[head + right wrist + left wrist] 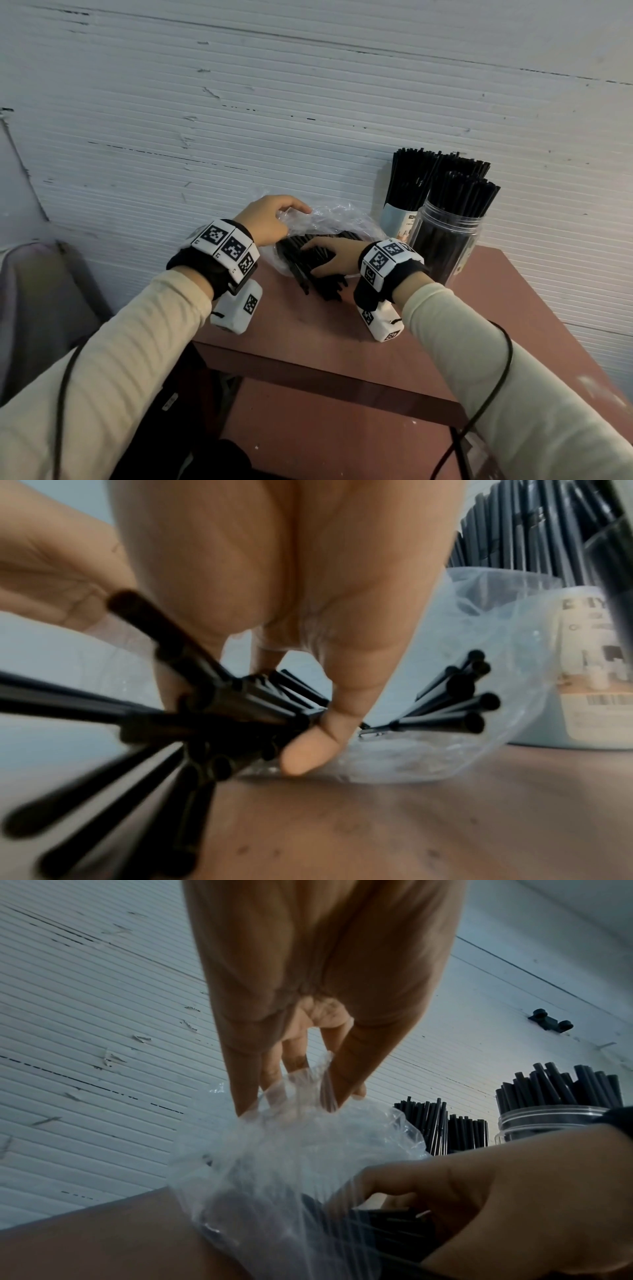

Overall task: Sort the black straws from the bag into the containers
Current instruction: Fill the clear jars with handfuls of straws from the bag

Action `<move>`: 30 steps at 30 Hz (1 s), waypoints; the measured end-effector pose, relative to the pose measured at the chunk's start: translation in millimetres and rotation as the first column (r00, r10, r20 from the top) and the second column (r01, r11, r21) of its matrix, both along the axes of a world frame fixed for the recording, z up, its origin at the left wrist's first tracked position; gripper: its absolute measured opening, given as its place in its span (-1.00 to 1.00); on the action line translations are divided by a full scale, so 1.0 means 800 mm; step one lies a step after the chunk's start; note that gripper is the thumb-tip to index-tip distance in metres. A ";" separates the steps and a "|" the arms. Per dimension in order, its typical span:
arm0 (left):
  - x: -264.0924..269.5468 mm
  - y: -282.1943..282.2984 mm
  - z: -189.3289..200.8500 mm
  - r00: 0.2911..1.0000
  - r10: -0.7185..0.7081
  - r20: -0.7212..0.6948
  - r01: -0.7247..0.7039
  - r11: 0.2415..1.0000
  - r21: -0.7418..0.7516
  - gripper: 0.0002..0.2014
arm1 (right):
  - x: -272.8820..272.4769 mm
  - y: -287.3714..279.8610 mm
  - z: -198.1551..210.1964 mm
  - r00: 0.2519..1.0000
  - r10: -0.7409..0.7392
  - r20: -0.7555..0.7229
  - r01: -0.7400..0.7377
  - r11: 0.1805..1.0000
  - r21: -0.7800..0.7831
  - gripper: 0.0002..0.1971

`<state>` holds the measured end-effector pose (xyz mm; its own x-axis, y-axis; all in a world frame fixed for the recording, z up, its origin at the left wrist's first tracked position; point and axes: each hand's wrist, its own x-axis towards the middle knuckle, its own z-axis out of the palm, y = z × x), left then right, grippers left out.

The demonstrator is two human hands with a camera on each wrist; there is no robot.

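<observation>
A clear plastic bag [337, 219] lies on the brown table [342, 329] against the wall, with black straws [308, 260] spilling out of its mouth toward me. My left hand [270, 219] pinches the bag's upper edge [308, 1080] and holds it up. My right hand [329, 257] reaches into the bag's mouth, fingers and thumb curled round a bunch of black straws [219, 710]. Two containers stand at the back right: a clear jar [442, 240] and a pale labelled tub [397, 219], both packed with upright black straws.
A white ribbed wall [239, 120] runs close behind the bag and containers. The table's front edge [325, 370] is near my forearms. A grey chair back [30, 291] stands at the left. Cables hang from both wrists.
</observation>
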<state>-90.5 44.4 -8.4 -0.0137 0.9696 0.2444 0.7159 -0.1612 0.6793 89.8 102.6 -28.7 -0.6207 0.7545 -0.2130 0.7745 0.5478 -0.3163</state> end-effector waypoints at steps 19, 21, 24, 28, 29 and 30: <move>-0.001 -0.008 0.004 0.997 0.013 -0.075 -0.016 0.999 -0.030 -0.42 | 0.050 -0.023 0.031 0.958 -0.074 -0.277 0.074 0.997 -0.011 -0.61; 0.002 -0.011 0.004 0.997 0.029 -0.074 -0.031 0.999 -0.023 -0.42 | 0.063 -0.031 0.038 0.951 -0.077 -0.299 0.059 0.996 -0.068 -0.62; 0.012 -0.020 0.007 0.991 0.070 -0.113 -0.055 0.990 0.130 -0.45 | 0.084 -0.046 0.051 0.946 -0.074 -0.315 0.045 0.994 -0.099 -0.64; 0.043 -0.038 0.015 0.976 -0.044 -0.213 0.101 0.960 0.261 -0.41 | 0.107 -0.068 0.066 0.949 -0.057 -0.310 0.018 0.992 -0.128 -0.64; 0.055 -0.040 0.015 0.959 -0.109 -0.261 0.173 0.956 0.236 -0.38 | 0.112 -0.074 0.070 0.950 -0.049 -0.308 0.009 0.992 -0.129 -0.63; 0.067 -0.041 0.014 0.934 -0.181 -0.308 0.250 0.947 0.200 -0.35 | 0.116 -0.080 0.074 0.954 -0.040 -0.298 0.003 0.992 -0.123 -0.63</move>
